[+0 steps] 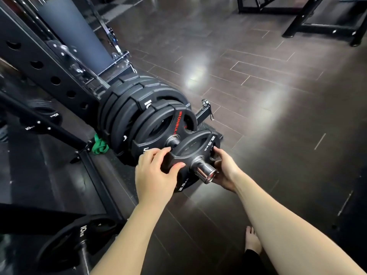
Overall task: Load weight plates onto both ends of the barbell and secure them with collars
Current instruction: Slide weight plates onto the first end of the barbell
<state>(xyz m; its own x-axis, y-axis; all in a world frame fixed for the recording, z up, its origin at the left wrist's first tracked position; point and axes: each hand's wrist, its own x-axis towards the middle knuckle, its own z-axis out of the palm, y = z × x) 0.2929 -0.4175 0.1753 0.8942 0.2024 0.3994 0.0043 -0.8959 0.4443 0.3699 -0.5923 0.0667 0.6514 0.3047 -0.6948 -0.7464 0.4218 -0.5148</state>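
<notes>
A small black 2.5 kg plate [195, 147] sits on the chrome barbell sleeve [204, 171], near its end. My left hand [155, 171] grips the plate's left rim, thumb on its face. My right hand [225, 168] grips the right rim, with fingers through its grip hole. A gap of bare sleeve lies between this plate and the stack of larger black plates [147, 116] further in, the nearest marked IRONBULL in red. A spring collar [172, 139] appears to sit against that stack. Another spring collar [206, 105] hangs on a peg behind.
A black rack upright [45, 70] with holes runs along the left. A 10 kg plate [79, 235] is stored low at the left. A green band [100, 145] lies by the rack base. My bare foot [253, 240] stands on dark wood flooring. Bench frames [317, 22] stand far right.
</notes>
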